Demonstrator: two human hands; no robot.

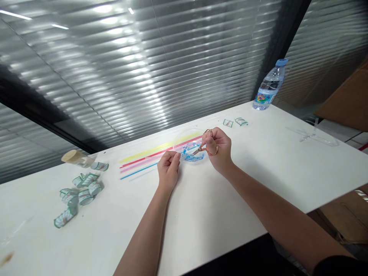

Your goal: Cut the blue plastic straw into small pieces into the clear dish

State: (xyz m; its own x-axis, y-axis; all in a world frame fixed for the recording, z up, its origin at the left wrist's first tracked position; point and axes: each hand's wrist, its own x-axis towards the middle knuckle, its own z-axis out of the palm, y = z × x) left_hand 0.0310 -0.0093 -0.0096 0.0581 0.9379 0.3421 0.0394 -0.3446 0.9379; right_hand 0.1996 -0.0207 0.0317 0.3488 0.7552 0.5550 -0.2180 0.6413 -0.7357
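Observation:
My right hand (220,149) grips a small pair of scissors (211,150) with copper-coloured handles, fingers in the loops. Their blades point left over a clear round bowl (181,133). Small blue cut pieces (192,157) lie in the bowl. At the bowl's left edge my left hand (169,168) is closed in a pinch; what sits between thumb and finger is too small to make out. Behind and left of this hand, long thin strips lie side by side: yellow strips (146,151), red strips (138,161), pink strips (135,167) and a blue strip (139,171).
Several green-and-white labelled pieces (85,196) cluster on the left of the white table (201,226), near a jar with a tan lid (71,156). Two similar labels (240,121) lie behind my right hand. A water bottle (269,88) stands at the back right corner.

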